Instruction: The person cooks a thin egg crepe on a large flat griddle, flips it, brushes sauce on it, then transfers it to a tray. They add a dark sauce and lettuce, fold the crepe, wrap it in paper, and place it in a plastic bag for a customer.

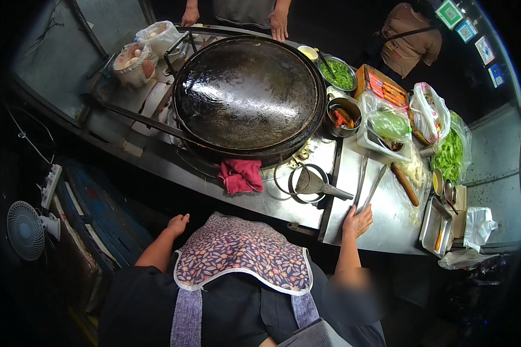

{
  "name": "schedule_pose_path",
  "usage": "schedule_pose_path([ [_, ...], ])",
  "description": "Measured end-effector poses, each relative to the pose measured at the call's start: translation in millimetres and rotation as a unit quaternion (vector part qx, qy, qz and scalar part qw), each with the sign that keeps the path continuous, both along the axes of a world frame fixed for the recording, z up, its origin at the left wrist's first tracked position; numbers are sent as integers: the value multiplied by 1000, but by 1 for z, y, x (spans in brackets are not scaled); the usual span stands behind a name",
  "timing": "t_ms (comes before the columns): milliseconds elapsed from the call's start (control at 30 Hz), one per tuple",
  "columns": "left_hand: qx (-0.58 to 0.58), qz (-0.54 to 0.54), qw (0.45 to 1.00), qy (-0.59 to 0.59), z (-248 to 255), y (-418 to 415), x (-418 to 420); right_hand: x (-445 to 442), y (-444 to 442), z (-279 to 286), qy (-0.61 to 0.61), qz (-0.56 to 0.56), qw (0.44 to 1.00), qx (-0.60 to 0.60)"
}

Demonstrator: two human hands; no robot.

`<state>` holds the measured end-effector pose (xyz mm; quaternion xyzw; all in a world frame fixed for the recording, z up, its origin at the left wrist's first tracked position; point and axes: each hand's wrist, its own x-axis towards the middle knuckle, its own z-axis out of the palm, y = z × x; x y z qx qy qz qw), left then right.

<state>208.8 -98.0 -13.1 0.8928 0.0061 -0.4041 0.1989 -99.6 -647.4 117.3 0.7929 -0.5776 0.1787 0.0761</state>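
Note:
My right hand point(357, 222) grips the near end of a pair of metal tongs point(374, 187), whose two arms spread apart over the steel counter point(386, 232). Just left of the tongs lies a metal scraper point(317, 184), its blade over a round ring-shaped rim. A wooden rolling pin point(404, 184) rests to their right. My left hand point(178, 224) hangs in front of the counter's edge, left of my floral apron point(243, 253). Nothing shows in it, and its fingers are partly hidden. Beyond my hands sits a large round black griddle point(249, 93), with an oily sheen and no food on it.
A red cloth point(242, 175) hangs at the griddle's near edge. Bagged eggs point(134, 60) stand at left. Chopped greens point(336, 74), a sauce pot point(343, 117), packaged sausages point(388, 91) and lettuce point(449, 152) line the right. A person's hands point(278, 26) rest on the far edge.

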Motion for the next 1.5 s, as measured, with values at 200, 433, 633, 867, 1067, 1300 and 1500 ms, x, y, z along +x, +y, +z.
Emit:
schedule_pose_path([
  [200, 5, -3, 1000, 0, 6, -2, 0, -4, -4, -5, -4, 5, 1000, -11],
  [433, 7, -9, 1000, -7, 7, -2, 0, 3, 2, 6, -4, -14, 999, 36],
  [633, 4, -9, 1000, -4, 8, -1, 0, 3, 2, 6, -4, -16, 999, 30],
  [867, 8, -5, 1000, 2, 12, -2, -1, 1, 1, 3, -6, -8, 1000, 21],
  [1067, 4, 6, 1000, -4, 7, 2, -1, 1, 1, 2, 3, -11, 1000, 19],
  [1300, 1, 3, 1000, -6, 6, 1, 0, 1, 1, 6, 1, -19, 999, 46],
  [1500, 0, -7, 1000, -11, 3, 4, 2, 4, 4, 10, -4, -19, 998, 55],
])
